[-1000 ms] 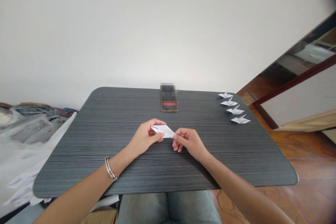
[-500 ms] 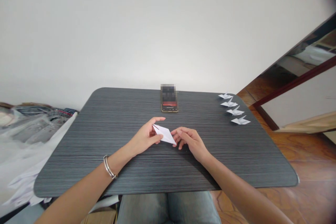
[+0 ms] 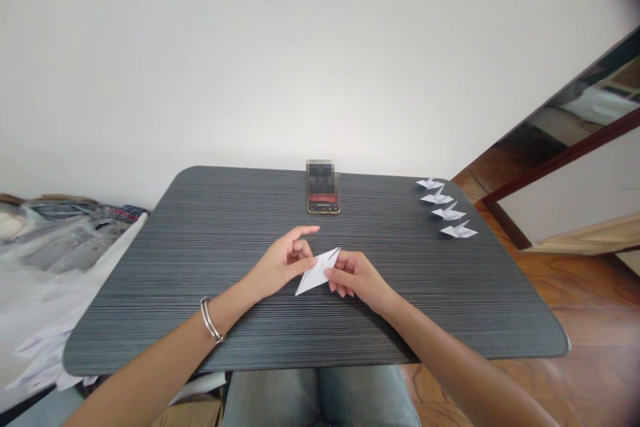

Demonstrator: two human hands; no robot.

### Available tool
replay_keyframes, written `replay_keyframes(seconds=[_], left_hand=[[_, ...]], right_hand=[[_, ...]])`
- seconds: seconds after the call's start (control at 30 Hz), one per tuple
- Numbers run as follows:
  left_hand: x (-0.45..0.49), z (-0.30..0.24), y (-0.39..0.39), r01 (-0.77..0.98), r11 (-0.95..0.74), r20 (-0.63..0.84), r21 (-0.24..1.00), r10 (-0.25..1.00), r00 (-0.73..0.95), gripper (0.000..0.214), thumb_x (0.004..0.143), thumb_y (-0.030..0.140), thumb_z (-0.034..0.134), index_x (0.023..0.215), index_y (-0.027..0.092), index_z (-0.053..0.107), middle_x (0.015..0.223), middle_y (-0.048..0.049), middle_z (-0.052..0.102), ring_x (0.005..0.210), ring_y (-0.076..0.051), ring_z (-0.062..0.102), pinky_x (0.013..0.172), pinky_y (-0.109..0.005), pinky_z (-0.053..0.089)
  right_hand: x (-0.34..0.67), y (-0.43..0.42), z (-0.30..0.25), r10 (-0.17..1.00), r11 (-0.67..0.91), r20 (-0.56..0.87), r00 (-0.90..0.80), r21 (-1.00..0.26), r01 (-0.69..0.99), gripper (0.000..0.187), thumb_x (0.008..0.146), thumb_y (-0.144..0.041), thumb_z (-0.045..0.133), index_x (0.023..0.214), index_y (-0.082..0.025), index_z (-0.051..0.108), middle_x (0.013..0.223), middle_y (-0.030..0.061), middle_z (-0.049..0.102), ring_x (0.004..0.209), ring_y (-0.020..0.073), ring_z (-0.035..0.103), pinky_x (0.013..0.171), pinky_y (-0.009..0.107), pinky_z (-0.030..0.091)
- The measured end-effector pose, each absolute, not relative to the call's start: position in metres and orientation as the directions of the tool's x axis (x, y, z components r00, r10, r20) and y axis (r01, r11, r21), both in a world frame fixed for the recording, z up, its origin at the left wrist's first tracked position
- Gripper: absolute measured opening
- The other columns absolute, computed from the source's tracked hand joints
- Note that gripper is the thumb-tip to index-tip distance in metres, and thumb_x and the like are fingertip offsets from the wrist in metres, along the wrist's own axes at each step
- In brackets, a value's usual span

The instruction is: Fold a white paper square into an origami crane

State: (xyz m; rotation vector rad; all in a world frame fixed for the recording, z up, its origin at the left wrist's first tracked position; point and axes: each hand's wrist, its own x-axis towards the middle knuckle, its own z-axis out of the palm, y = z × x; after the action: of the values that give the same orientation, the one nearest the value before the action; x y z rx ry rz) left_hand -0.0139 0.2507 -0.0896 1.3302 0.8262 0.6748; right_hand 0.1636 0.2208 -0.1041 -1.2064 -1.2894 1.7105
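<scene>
A folded white paper piece [image 3: 316,273], long and pointed at both ends, is held just above the dark striped table [image 3: 200,260] at its middle. My right hand [image 3: 356,277] pinches its right side with curled fingers. My left hand [image 3: 283,260], with a metal bracelet on the wrist, grips its left edge between thumb and fingers, the index finger stretched out above it.
A phone [image 3: 323,188] stands propped at the table's far edge. Several finished white paper cranes [image 3: 448,212] lie in a row at the far right. Clothes and white sheets [image 3: 55,240] are piled left of the table. Wooden floor lies to the right.
The paper piece has been turned: its right tip now points up and away, its left tip down toward me. Both hands shifted their hold slightly around it.
</scene>
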Motion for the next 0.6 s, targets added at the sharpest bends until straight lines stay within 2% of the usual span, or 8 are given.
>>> replay_keyframes(seconds=[0.2,0.27,0.37,0.4,0.47,0.53,0.6], left_hand=[[-0.0130,-0.0835,0.2489,-0.011,0.134,-0.107,0.991,0.835,0.540,0.039,0.074,0.030,0.061,0.109,0.015,0.055,0.072,0.0006,0.055,0.062,-0.009,0.052,0.058,-0.022,0.042],[-0.0133,-0.0830,0.2485,0.011,0.149,-0.131,0.989,0.830,0.542,0.037,0.074,0.030,0.061,0.108,0.016,0.057,0.072,-0.0001,0.057,0.062,-0.010,0.054,0.059,-0.022,0.044],[-0.0140,-0.0847,0.2490,0.035,0.155,-0.151,0.987,0.840,0.521,0.035,0.076,0.029,0.058,0.109,0.015,0.057,0.068,0.0002,0.058,0.060,-0.010,0.054,0.057,-0.022,0.044],[-0.0142,-0.0854,0.2494,0.038,0.155,-0.152,0.987,0.843,0.517,0.034,0.077,0.028,0.057,0.109,0.015,0.057,0.067,0.0003,0.059,0.059,-0.009,0.054,0.057,-0.021,0.044],[-0.0145,-0.0861,0.2500,0.036,0.156,-0.152,0.987,0.845,0.513,0.032,0.078,0.026,0.057,0.108,0.014,0.058,0.066,0.0003,0.059,0.057,-0.009,0.053,0.056,-0.020,0.043],[-0.0146,-0.0857,0.2503,0.028,0.166,-0.157,0.986,0.847,0.508,0.032,0.077,0.025,0.057,0.106,0.013,0.059,0.064,0.0008,0.059,0.055,-0.008,0.052,0.054,-0.020,0.043],[-0.0147,-0.0844,0.2503,0.008,0.183,-0.162,0.983,0.851,0.499,0.033,0.076,0.024,0.058,0.106,0.013,0.059,0.062,0.0018,0.057,0.054,-0.008,0.052,0.053,-0.020,0.042]], right_hand=[[0.1661,0.2224,-0.1072,0.957,-0.271,-0.248,-0.154,-0.951,-0.153,0.022,0.070,-0.034,0.062,0.061,-0.016,0.053,0.044,-0.0049,0.052,0.032,0.0040,0.037,0.031,0.017,0.022],[0.1664,0.2227,-0.1079,0.958,-0.271,-0.247,-0.148,-0.948,-0.169,0.022,0.071,-0.034,0.061,0.061,-0.016,0.053,0.045,-0.0047,0.052,0.032,0.0043,0.037,0.031,0.017,0.022],[0.1658,0.2222,-0.1086,0.955,-0.245,-0.220,-0.197,-0.963,-0.110,0.026,0.074,-0.035,0.059,0.059,-0.015,0.053,0.044,-0.0034,0.051,0.033,0.0044,0.038,0.031,0.017,0.023],[0.1656,0.2218,-0.1087,0.960,-0.216,-0.194,-0.202,-0.972,-0.091,0.023,0.074,-0.034,0.059,0.063,-0.014,0.055,0.047,-0.0028,0.052,0.036,0.0052,0.041,0.032,0.017,0.025],[0.1659,0.2208,-0.1085,0.979,-0.126,-0.111,-0.169,-0.989,-0.083,0.020,0.073,-0.032,0.062,0.084,-0.016,0.057,0.061,-0.0010,0.057,0.046,0.0085,0.050,0.034,0.016,0.032],[0.1670,0.2198,-0.1076,0.993,-0.034,-0.022,-0.118,-0.995,-0.097,0.044,0.071,-0.030,0.065,0.112,-0.023,0.047,0.081,0.0009,0.059,0.061,0.0121,0.056,0.037,0.016,0.038],[0.1687,0.2190,-0.1065,0.992,0.033,0.042,-0.118,-0.996,-0.083,0.056,0.072,-0.028,0.066,0.121,-0.029,0.039,0.094,0.0025,0.057,0.071,0.0140,0.057,0.041,0.017,0.041]])
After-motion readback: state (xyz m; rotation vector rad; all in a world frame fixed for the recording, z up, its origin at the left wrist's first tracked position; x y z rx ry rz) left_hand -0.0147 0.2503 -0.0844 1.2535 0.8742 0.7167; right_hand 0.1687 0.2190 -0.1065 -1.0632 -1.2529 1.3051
